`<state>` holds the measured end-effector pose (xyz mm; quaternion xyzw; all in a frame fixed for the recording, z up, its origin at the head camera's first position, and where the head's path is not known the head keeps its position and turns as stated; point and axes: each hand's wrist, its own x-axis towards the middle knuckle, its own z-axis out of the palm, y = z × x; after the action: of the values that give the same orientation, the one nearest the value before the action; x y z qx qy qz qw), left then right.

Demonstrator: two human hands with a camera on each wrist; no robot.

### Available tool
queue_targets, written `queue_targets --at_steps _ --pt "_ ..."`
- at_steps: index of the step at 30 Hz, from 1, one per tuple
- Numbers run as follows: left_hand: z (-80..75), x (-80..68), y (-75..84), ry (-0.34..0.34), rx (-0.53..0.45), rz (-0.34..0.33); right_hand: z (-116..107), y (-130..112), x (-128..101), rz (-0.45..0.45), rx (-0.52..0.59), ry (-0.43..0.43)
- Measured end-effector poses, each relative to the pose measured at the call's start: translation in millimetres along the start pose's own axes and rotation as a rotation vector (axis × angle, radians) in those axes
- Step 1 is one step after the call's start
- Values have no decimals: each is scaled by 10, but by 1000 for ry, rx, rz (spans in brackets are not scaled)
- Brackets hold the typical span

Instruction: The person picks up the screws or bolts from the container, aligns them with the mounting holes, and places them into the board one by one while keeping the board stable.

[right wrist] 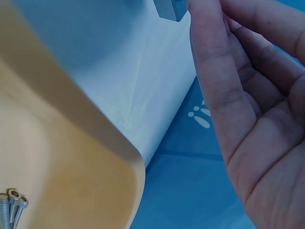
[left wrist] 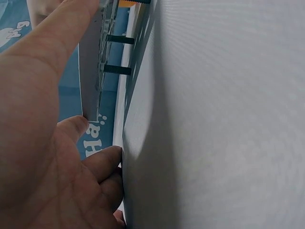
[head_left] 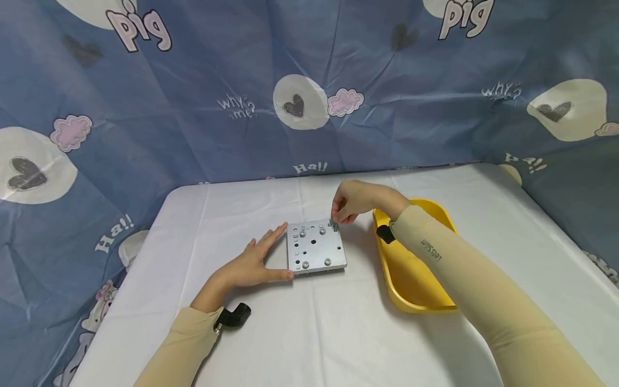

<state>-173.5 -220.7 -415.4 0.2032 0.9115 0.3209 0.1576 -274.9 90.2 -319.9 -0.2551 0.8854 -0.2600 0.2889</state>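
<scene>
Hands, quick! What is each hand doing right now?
Left hand: open, straight fingers resting against the metal plate.
Right hand: fingertips pinching a screw at the plate's far corner.

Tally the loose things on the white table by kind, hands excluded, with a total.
Metal plate: 1
Yellow tray: 1
Spare screws lying in the tray: 3
Screw pinched by the right hand's fingers: 1
Total: 6
</scene>
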Motion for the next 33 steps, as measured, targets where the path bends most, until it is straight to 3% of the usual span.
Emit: queue_targets --at_steps 3,9,25,33 --pt "39 85 13 -1 -3 10 -26 43 -43 13 1 4" --pt "-21 20 -15 5 -8 -13 -19 -42 13 -3 11 -4" --pt "26 69 -9 -9 -4 27 -4 28 7 26 23 -2" --pt "12 60 2 -13 -7 13 5 -17 38 19 27 -4"
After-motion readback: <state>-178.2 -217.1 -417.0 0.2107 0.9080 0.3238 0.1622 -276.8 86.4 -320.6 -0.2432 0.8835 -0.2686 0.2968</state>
